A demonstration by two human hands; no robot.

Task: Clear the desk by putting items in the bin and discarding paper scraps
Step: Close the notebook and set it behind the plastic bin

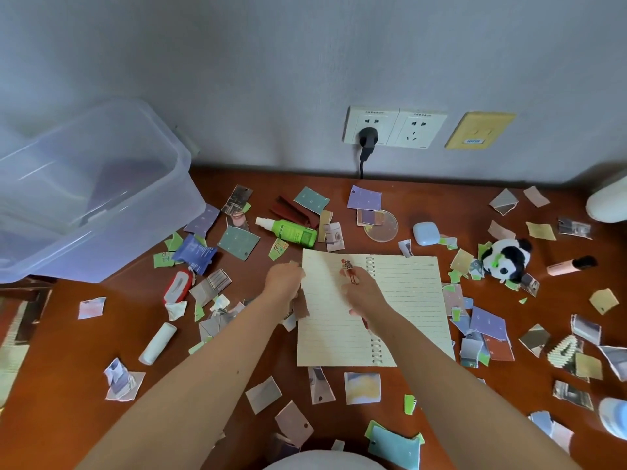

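The notebook [407, 300] is cream with ruled lines; the desk [84, 351] is reddish brown. The spray bottle [291, 230] is green; the panda [507, 257] black-and-white.

— Centre of worktop [68, 361]?
— Open notebook [407, 300], lying flat. Directly behind it, spray bottle [291, 229] on its side.
— Left rear corner?
— Bin [101, 205], set against wall.
— Right of notebook?
— Plush panda [507, 259], with marker [571, 265] further right. Earbud case [424, 233] behind notebook, left of panda.
— Elsewhere?
— Paper scraps [362, 388] scattered on all sides. Wall sockets [395, 126] above rear edge.
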